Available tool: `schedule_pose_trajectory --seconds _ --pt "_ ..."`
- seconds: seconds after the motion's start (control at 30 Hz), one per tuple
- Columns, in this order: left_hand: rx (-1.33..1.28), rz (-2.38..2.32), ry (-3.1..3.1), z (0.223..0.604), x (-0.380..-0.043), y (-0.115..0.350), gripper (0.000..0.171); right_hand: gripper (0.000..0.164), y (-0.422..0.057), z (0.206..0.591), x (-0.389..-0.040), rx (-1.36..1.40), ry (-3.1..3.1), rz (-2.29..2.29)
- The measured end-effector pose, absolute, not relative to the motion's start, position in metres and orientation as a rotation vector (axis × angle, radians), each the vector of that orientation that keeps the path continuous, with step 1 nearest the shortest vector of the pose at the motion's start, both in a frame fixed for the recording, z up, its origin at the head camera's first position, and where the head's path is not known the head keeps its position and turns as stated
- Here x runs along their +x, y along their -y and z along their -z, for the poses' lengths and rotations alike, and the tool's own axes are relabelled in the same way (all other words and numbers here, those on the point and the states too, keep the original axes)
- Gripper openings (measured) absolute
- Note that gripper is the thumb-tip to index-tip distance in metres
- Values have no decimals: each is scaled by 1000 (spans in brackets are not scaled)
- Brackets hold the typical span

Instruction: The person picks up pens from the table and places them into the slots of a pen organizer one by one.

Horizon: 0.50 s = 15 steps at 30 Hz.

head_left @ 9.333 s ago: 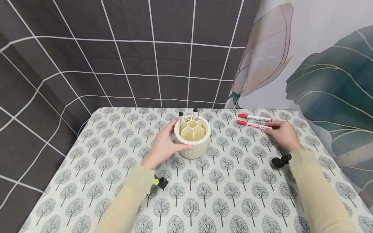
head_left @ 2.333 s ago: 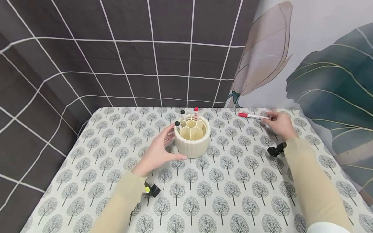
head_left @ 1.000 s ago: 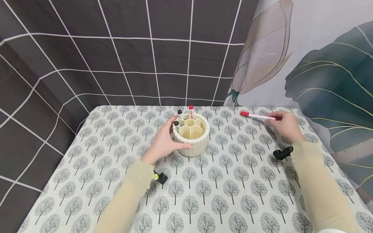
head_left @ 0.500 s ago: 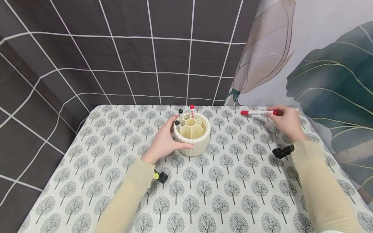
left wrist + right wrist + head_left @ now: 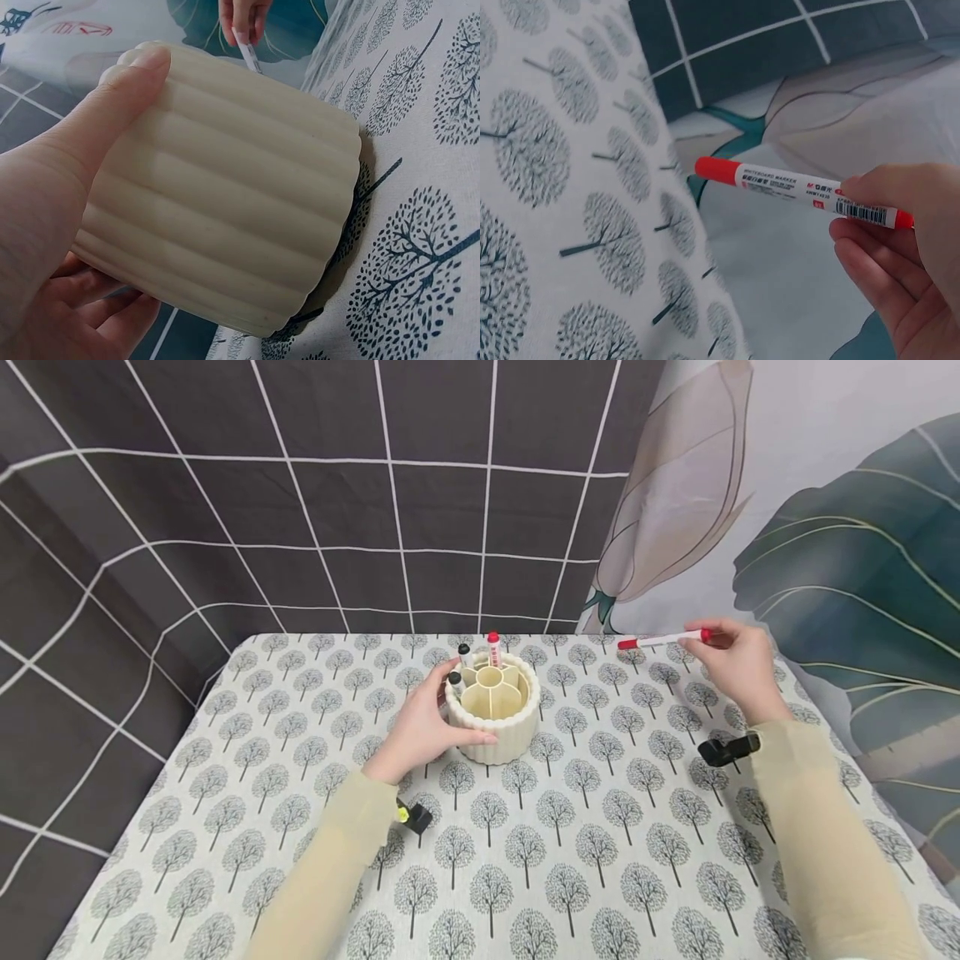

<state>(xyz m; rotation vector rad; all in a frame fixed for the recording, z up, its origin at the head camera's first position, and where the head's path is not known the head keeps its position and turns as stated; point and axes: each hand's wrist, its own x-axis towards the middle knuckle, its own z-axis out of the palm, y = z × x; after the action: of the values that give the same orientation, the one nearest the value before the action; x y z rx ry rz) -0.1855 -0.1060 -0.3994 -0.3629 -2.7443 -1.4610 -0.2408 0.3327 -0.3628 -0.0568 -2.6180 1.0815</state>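
A round cream pen holder point(image 5: 498, 739) with scalloped rim and several compartments stands on the table. My left hand point(image 5: 420, 727) grips its left side, thumb across the front; the left wrist view shows the thumb point(image 5: 154, 64) near the rim and fingers round the far side. Two black-capped markers point(image 5: 464, 656) and one red-capped marker point(image 5: 494, 650) stand in the holder's back and left compartments. At the right, my right hand point(image 5: 742, 664) pinches a white whiteboard marker point(image 5: 787, 187) with red ends near its rear end. Its red cap points left, toward the holder.
The tablecloth point(image 5: 555, 860) is white with grey tree prints. Behind the table hangs dark cloth point(image 5: 442, 510) with a white grid, and at the right a leaf-patterned curtain point(image 5: 847, 577). Small black cameras sit at both wrists.
Earlier, two red-capped markers lay at the right; one has since gone into the holder, which has turned. Over the last second my right hand has lifted the other marker; the left stayed put.
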Motion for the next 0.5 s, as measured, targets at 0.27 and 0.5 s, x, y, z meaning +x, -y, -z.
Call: schedule_pose_trajectory --seconds 0.27,0.5 --pt "-355 1503 2741 400 -186 106 131 36 -327 352 -237 -38 2550 -1115" --pt "-351 1490 2747 399 -186 106 131 35 -319 341 -233 -23 2520 -1177"
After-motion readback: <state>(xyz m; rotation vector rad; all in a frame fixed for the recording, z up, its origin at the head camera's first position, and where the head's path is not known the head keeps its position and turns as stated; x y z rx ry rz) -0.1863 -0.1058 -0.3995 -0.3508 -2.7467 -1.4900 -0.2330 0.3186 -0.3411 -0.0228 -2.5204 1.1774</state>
